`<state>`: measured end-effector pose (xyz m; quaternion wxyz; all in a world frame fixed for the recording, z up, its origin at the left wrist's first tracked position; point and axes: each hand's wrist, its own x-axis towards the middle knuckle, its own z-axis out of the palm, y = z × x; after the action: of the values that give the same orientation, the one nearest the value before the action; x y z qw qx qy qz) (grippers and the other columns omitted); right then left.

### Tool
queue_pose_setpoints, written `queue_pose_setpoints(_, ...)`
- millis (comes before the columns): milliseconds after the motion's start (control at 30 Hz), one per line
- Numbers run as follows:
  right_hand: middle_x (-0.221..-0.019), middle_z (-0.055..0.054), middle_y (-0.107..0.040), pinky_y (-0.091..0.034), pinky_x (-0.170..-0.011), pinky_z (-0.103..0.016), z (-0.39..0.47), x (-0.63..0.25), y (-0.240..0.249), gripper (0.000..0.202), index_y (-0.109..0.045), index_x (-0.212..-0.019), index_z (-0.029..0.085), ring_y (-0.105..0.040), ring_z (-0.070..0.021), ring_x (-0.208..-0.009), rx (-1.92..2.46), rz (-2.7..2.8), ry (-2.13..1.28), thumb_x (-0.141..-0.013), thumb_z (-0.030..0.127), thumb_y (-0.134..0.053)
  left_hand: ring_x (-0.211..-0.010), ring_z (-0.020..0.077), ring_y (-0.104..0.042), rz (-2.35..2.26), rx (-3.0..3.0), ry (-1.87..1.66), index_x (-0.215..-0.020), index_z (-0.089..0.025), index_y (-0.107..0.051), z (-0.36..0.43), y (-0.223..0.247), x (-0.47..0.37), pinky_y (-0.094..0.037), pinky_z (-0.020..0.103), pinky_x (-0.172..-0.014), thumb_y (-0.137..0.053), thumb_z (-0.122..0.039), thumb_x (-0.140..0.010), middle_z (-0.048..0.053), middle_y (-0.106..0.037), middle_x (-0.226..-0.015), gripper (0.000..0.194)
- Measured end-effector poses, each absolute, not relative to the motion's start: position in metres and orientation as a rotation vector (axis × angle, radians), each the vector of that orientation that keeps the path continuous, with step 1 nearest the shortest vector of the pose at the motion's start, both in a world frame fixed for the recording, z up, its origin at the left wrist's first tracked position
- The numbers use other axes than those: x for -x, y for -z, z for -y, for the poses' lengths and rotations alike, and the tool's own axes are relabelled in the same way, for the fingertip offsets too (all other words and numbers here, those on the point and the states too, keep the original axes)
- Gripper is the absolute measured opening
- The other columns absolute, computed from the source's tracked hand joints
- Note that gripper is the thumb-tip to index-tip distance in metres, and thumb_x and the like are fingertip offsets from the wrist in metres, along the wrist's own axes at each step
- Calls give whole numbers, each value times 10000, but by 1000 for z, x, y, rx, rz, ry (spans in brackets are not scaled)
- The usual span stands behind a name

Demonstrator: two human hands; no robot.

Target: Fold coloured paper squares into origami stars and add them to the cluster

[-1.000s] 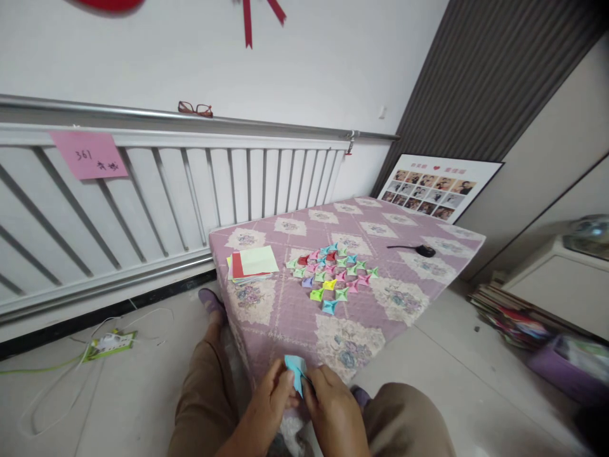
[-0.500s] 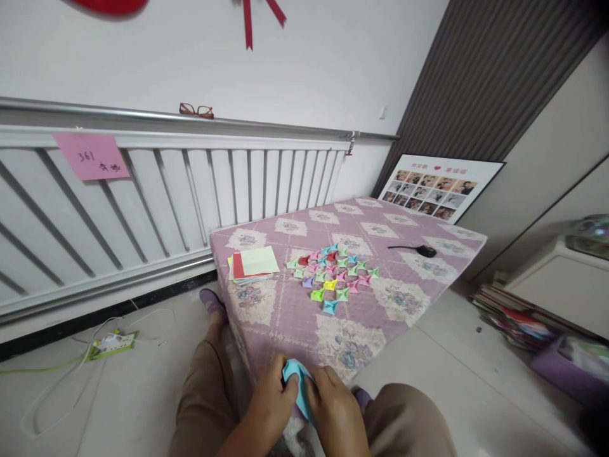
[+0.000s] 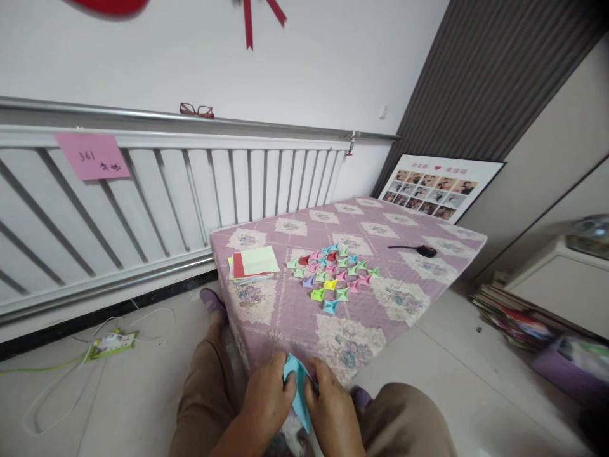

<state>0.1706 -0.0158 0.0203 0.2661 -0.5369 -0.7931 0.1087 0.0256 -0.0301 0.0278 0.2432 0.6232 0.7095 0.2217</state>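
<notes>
Between my two hands is a partly folded sheet of light blue paper, held over the near edge of the table. My left hand pinches its left side, thumb on the front face. On the other side my right hand grips the paper, with the thumb pressed against the fold. Farther up the cloth lie several small folded paper pieces in pink, green, blue, yellow and red, set out in rows. To their left is a stack of coloured paper sheets, pale green and red on top.
A floral purple tablecloth covers the table. A black object with a thin handle lies on its right part. Behind stands a white radiator; a power strip with cables is on the floor at left. A photo board leans at the back.
The blue paper has turned slightly and its folded faces show more openly, with a pointed lower end now visible. Both hands have shifted a little around it. The table items have not moved.
</notes>
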Motion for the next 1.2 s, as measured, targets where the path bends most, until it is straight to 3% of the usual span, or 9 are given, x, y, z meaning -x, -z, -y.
queue_pose_setpoints(167,-930,-60,-715,-547,-701,-291,17,-169,-21,232,-550,-1056,205,-705,-204,-835,1413,2125,-293,-857,163,-439,-745,190,-610,-1984,-1677,-577,-895,-226,-523,26,-29,-26,-310,269,-606,-554,-296,-807,-8,-638,-773,117)
queue_pose_setpoints(567,-972,-59,-719,-550,-739,-294,13,-166,-18,260,-573,-1097,209,-702,-205,-857,1343,2039,-294,-864,207,-457,-793,187,-578,-2015,-1678,-671,-842,-203,-543,15,-23,-27,-362,268,-685,-522,-190,-798,17,-623,-820,50)
queue_pose_setpoints(867,-975,-67,-714,-531,-777,-311,5,-169,-7,289,-566,-1108,188,-690,-211,-884,1483,2090,-360,-838,158,-468,-939,202,-571,-1948,-1865,-784,-943,-221,-613,13,-17,-20,-402,305,-824,-458,-82,-776,26,-632,-942,267)
queue_pose_setpoints(1200,-851,-30,-670,-455,-749,-332,-4,-169,7,261,-604,-944,208,-633,-220,-832,1456,2250,-230,-777,50,-482,-978,209,-510,-1856,-2103,-632,-993,-228,-647,8,-1,-14,-398,324,-872,-432,-45,-784,37,-596,-1012,351)
